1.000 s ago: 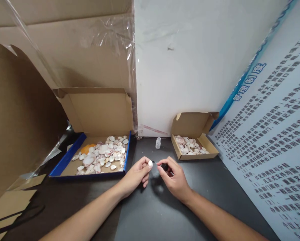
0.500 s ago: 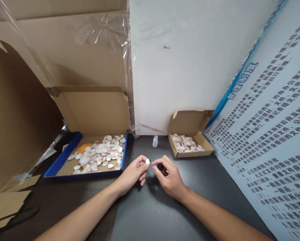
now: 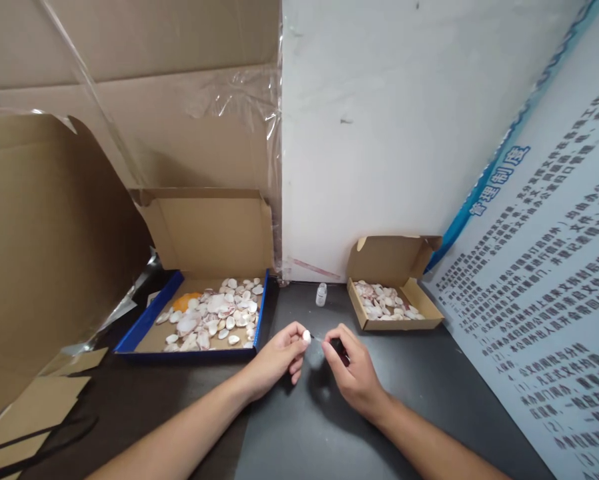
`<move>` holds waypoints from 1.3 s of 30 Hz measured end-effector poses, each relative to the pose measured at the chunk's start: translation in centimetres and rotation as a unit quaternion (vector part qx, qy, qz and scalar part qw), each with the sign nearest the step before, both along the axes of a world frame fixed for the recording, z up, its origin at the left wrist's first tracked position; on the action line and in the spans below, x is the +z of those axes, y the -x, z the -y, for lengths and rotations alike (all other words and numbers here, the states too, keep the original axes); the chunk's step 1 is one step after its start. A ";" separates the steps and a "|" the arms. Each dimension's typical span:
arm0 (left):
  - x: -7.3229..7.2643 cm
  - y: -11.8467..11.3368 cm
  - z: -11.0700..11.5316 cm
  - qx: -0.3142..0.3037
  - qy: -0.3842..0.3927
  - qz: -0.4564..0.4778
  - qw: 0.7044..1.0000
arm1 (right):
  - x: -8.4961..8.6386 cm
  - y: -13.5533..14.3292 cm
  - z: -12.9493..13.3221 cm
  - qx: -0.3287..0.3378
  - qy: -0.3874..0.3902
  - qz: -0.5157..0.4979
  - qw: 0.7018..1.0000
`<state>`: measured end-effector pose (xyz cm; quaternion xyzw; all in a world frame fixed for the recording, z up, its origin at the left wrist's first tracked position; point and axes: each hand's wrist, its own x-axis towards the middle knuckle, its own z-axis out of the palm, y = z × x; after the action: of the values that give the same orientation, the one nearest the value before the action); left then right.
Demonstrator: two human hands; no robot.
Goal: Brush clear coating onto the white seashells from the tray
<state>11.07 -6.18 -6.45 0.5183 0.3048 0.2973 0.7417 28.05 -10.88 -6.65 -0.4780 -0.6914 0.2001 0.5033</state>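
Taking the bottle (image 3: 321, 295) as the landmark, the gap between the hands on its near side has widened slightly, with the right hand (image 3: 354, 367) now a little farther from the left hand (image 3: 279, 353). The applicator (image 3: 313, 337) bridges this gap, its dark tip at the edge of the white shell (image 3: 306, 336). Contact between tip and shell cannot be confirmed. In terms of the work, the shell is presented and the applicator is aligned with it; fine tip control is judged critical.

The hands are apart. The left hand pinches the white shell between thumb and index finger, remaining fingers curled, nearer than the bottle and slightly to its left. The right hand grips the black cap (image 3: 338, 347), nearer than the bottle and to its right, thumb and index finger directed leftward. Both forearms converge from the near side.

The bottle stands upright and appears uncapped. To its left is a blue-sided box (image 3: 149, 312) of shells (image 3: 219, 303); to its right, a smaller brown box (image 3: 404, 325), also holding shells.
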 end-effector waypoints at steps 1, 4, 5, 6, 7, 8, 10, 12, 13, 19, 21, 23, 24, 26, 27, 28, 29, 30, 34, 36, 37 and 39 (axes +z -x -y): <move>0.0 0.0 0.0 -0.001 -0.002 -0.002 1.000 | -0.1 0.0 0.0 0.002 0.000 0.001 1.000; 0.0 0.1 0.0 -0.005 -0.007 -0.009 1.000 | -0.2 0.0 0.1 0.007 0.030 -0.005 1.000; 0.0 0.1 0.0 -0.006 -0.007 -0.010 1.000 | -0.2 0.0 0.2 0.012 0.043 -0.010 0.999; 0.1 0.1 0.0 -0.007 -0.006 -0.010 1.000 | -0.2 -0.1 0.3 0.019 0.050 -0.016 0.998; 0.2 0.0 0.0 -0.008 -0.006 -0.011 1.000 | -0.2 -0.1 0.5 0.031 0.051 -0.022 0.998; 0.4 0.0 0.1 -0.007 -0.006 -0.012 1.000 | -0.2 -0.2 0.6 0.045 0.044 -0.029 0.998; 0.7 -0.1 0.2 -0.006 -0.004 -0.017 1.000 | -0.2 -0.3 0.8 0.078 0.022 -0.037 0.996; 0.9 -0.1 0.3 -0.003 -0.003 -0.021 1.000 | -0.2 -0.4 0.9 0.092 0.015 -0.031 0.995; 1.0 -0.2 0.4 -0.002 -0.004 -0.023 1.000 | -0.2 -0.4 0.9 0.085 0.022 -0.023 0.996; 1.0 -0.1 0.3 -0.001 -0.006 -0.025 1.000 | 0.1 -0.2 0.9 0.077 0.027 0.003 0.997; 0.8 0.0 0.2 -0.008 -0.009 -0.021 1.000 | 0.3 -0.1 1.0 0.089 0.023 0.011 0.996; 0.6 0.1 0.2 -0.017 -0.017 -0.022 0.999 | 0.6 0.0 1.1 0.076 0.035 0.010 0.996; 0.5 0.1 0.1 -0.019 -0.018 -0.025 0.999 | 0.7 0.1 1.2 0.070 0.044 0.002 0.997; 0.3 0.1 0.0 -0.020 -0.015 -0.025 0.999 | 0.9 0.2 1.3 0.075 0.031 -0.008 0.997; 0.3 0.1 0.0 -0.021 -0.013 -0.023 0.999 | 0.9 0.2 1.3 0.083 0.021 -0.008 0.996; 0.2 0.1 0.0 -0.022 -0.012 -0.019 1.000 | 0.9 0.2 1.4 0.092 0.013 -0.005 0.996; 0.1 0.1 0.0 -0.024 -0.012 -0.016 1.000 | 0.9 0.2 1.4 0.094 0.013 0.000 0.996; 0.1 0.1 -0.1 -0.026 -0.013 -0.012 1.000 | 0.8 0.2 1.3 0.084 0.020 0.005 0.996; -0.1 0.2 -0.1 -0.029 -0.021 -0.008 0.999 | 0.5 0.2 1.1 0.015 0.039 0.007 0.999; -0.1 0.2 -0.1 -0.028 -0.022 -0.007 0.999 | 0.4 0.1 1.0 0.040 0.015 -0.002 0.999; -0.1 0.3 -0.1 -0.028 -0.022 -0.006 0.999 | 0.4 0.0 1.0 0.056 0.008 -0.004 0.998; 0.0 0.2 0.0 -0.027 -0.019 -0.006 0.999 | 0.3 -0.1 0.9 0.058 0.018 0.007 0.998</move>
<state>10.83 -6.14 -6.49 0.5420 0.2895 0.2799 0.7377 28.11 -11.81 -6.34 -0.4474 -0.7181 0.2378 0.4771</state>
